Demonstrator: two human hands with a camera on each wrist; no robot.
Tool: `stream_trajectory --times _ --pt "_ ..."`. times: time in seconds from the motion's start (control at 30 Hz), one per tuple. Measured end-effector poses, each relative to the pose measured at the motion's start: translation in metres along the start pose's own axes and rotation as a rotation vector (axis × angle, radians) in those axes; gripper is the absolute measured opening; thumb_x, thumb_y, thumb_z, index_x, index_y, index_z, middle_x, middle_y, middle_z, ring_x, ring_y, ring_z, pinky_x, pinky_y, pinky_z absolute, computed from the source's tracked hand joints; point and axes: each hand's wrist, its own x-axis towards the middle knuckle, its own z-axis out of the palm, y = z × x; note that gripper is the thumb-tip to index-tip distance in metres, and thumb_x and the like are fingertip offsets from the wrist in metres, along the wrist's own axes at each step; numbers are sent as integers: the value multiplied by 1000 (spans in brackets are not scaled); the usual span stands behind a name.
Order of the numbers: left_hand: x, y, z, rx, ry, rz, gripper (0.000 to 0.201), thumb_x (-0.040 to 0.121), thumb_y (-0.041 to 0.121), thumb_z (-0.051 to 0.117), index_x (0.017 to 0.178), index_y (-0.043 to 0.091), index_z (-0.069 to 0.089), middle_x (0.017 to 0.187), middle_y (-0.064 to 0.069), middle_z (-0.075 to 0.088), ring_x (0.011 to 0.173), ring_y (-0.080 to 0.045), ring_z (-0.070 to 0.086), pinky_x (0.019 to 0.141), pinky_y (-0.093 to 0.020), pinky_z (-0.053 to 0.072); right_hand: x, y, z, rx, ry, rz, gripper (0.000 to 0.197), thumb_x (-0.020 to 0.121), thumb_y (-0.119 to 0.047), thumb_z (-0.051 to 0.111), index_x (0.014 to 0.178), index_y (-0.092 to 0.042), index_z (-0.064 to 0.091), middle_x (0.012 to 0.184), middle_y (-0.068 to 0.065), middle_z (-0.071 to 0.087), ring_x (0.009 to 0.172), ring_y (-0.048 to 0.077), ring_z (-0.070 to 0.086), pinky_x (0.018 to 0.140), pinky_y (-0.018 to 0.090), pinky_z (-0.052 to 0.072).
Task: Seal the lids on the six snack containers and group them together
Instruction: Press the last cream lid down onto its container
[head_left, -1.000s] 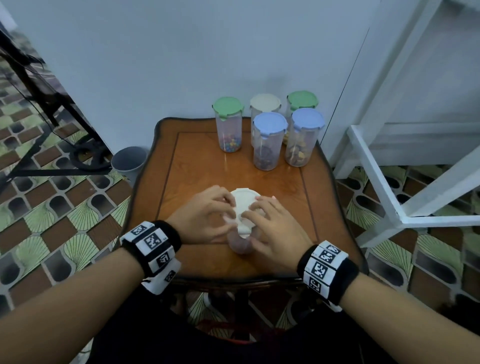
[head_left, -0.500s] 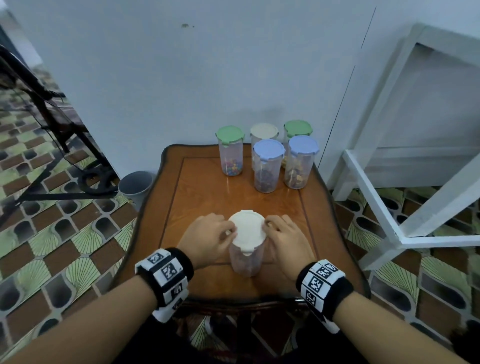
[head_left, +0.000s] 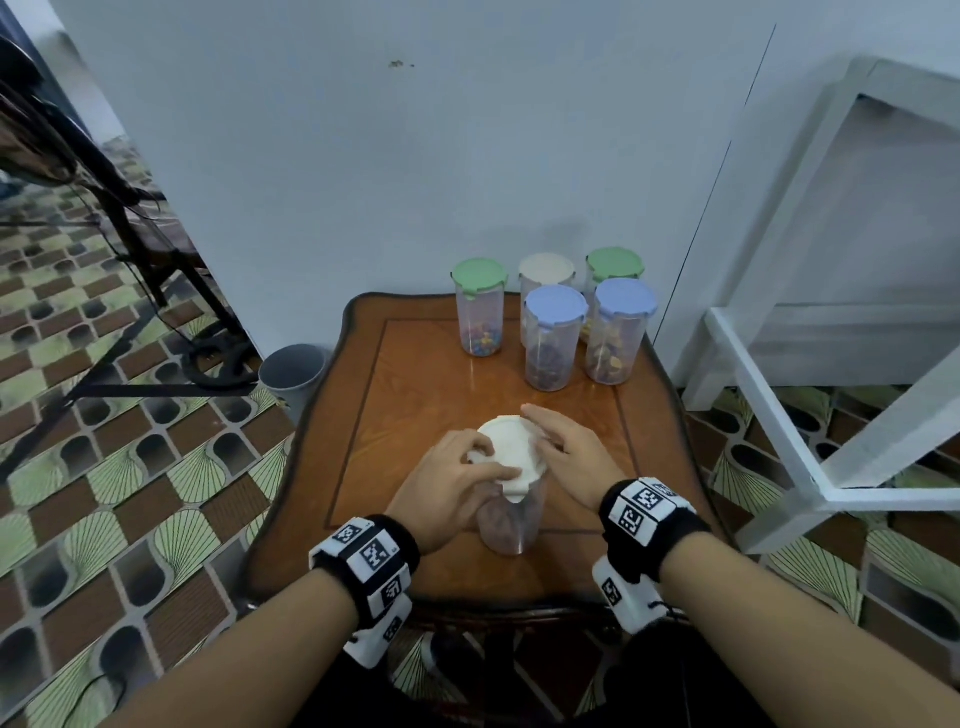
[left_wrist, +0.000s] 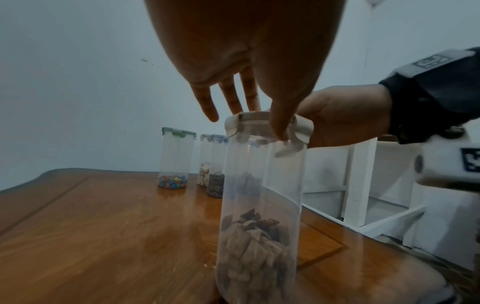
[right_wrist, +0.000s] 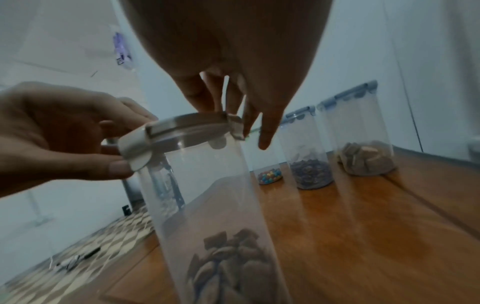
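Note:
A clear container of brown snacks stands near the front of the wooden table, topped by a white lid. My left hand pinches the lid's left clip between thumb and curled fingers; the right wrist view shows that pinch on the clip. My right hand rests on the lid's far right rim, its fairly straight fingers pressing a clip there. Several lidded containers stand grouped at the back right, the nearest blue-lidded and one green-lidded slightly apart on the left.
A grey bin stands on the tiled floor left of the table. A white frame is close to the table's right side. A black metal stand is further left. The wall runs just behind the table.
Both hands were beside the lid half a second ago. Now the left thumb lies across the near edge and the right fingers reach over the far rim. The head view has tilted up.

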Motion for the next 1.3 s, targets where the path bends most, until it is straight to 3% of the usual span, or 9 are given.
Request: stream_trajectory --times 0.2,0.3,0.43,0.5,0.63,0.83,0.97,1.17,1.3 --pt "-8 0 14 -260 120 -391 59 71 32 87 126 33 63 136 -2 40 127 -13 41 110 -29 38 -32 28 21 362 242 276 24 81 -52 61 102 -40 57 103 -9 65 96 12 62 82 51 55" --pt "-11 7 15 -767 63 -577 69 78 10 82 136 31 51 140 0 47 129 -9 48 106 -25 44 -36 33 28 506 308 292 40 69 -61 69 99 -36 58 99 -5 67 96 14 65 78 48 58" --pt "-5 25 19 -1146 128 -798 54 90 12 71 132 40 53 134 9 54 122 -13 56 94 -52 55 -39 34 35 511 342 228 33 76 -55 69 89 -26 64 93 -4 69 92 15 65 77 48 58" --pt "0 26 22 -1070 188 -781 51 87 14 74 130 36 55 132 9 56 119 -13 58 92 -49 57 -40 38 35 487 338 194 25 82 -50 67 93 -27 64 96 -7 69 93 13 65 82 47 56" --pt "11 18 33 -922 293 -721 53 84 13 78 131 27 58 134 5 60 122 -10 57 91 -20 53 -38 48 27 466 243 198 27 89 -40 63 116 -34 62 108 -13 68 101 6 63 90 41 54" --pt "41 -17 41 -876 347 -751 55 86 16 77 136 27 57 138 4 58 128 -11 53 104 -29 49 -17 55 17 258 80 180 52 90 -41 62 139 -33 46 121 -15 61 110 -2 58 91 19 45" --pt "71 -54 31 -824 346 -783 57 87 18 75 139 24 53 136 4 56 126 -14 53 102 -27 49 -10 74 8 -106 67 171 40 92 -36 59 130 -24 53 120 -5 63 107 8 59 91 25 47" --pt "116 -114 21 -776 360 -815 59 86 23 77 140 23 53 135 2 56 122 -16 54 101 -32 50 -22 107 -7 -614 -185 294 39 93 -46 46 131 -35 45 125 -8 55 109 15 57 84 30 47" --pt "142 -145 19 -743 369 -811 57 87 25 76 140 27 53 134 4 55 117 -12 55 88 -17 50 -39 121 -25 -825 -274 361 47 86 -55 42 132 -46 42 134 -15 48 119 14 51 90 38 46"
